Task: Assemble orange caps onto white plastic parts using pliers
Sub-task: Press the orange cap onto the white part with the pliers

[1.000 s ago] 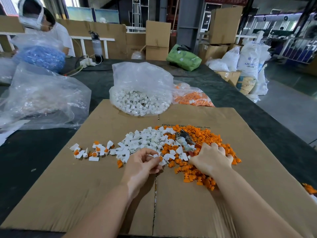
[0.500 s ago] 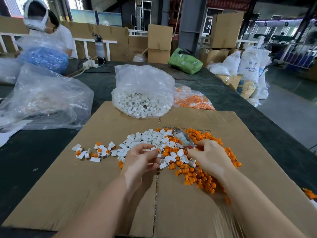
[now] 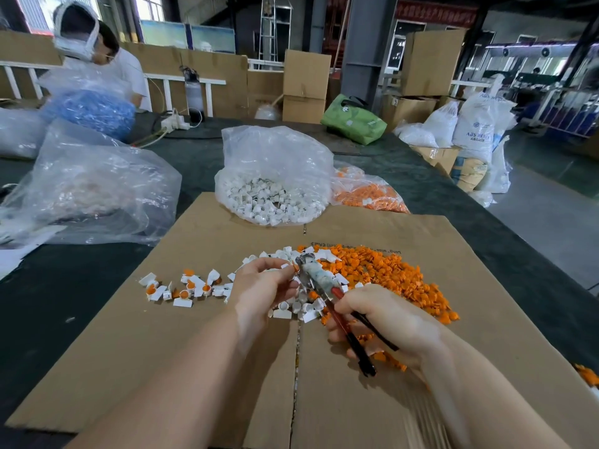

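A factory or warehouse hall for hand assembly: stacked cardboard boxes (image 3: 306, 85) and white resin sacks (image 3: 476, 128) line the concrete floor (image 3: 551, 218), steel pillars (image 3: 368, 50) rise behind, and the long dark counter (image 3: 431, 189) carries clear bulk bags of plastic parts (image 3: 272, 186), with another worker (image 3: 107, 59) sorting at the far end

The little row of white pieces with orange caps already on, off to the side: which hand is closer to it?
Left. The left hand sits just right of the finished pieces, pinching a small part. The right hand is farther right, past the loose pile, gripping the pliers.
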### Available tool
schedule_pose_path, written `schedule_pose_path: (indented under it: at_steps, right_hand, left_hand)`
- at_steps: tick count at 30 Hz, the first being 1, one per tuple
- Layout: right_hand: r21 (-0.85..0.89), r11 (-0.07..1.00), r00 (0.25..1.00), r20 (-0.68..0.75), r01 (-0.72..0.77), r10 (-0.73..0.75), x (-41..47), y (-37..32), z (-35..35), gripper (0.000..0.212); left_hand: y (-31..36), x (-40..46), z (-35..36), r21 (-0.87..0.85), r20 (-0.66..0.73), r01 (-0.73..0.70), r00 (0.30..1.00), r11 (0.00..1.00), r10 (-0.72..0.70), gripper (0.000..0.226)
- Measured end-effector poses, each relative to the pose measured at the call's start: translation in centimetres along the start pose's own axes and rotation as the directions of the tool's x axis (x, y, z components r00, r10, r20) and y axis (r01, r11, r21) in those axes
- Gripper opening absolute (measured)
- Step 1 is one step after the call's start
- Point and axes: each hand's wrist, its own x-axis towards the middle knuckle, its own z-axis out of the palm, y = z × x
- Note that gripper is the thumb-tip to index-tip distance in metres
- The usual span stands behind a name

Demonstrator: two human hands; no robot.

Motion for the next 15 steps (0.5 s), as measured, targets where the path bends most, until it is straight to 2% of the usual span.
schedule_pose_path:
  at_steps: [3,8,12,15]
  right_hand:
    - [0.033,0.998,0.996,0.064,0.063,-0.065,-0.89,0.22,0.07,0.026]
    - [0.018,1.0,0.999,0.034,0.009,-0.01,-0.67,-0.23,0.32,0.013]
    - [0.031,0.998,0.993,0.1,0.054,-0.056,-1.05,-0.21,0.55,0.027]
    - [0.01,0.997,0.993,0.088,0.079,-0.079,-1.27,-0.13,0.69,0.022]
  left_hand:
    - [-0.1,0.03,0.05,0.028,-0.022,-0.008,1.0,1.0,0.009,0.011]
    - [0.04,-0.13,0.19,-0.012,-0.021,-0.001,1.0,1.0,0.0,0.006]
    - [0.16,-0.31,0.25,-0.052,-0.008,0.016,1.0,0.999,-0.017,0.008]
    - [0.15,-0.36,0.16,-0.037,-0.004,0.022,1.0,0.999,-0.022,0.008]
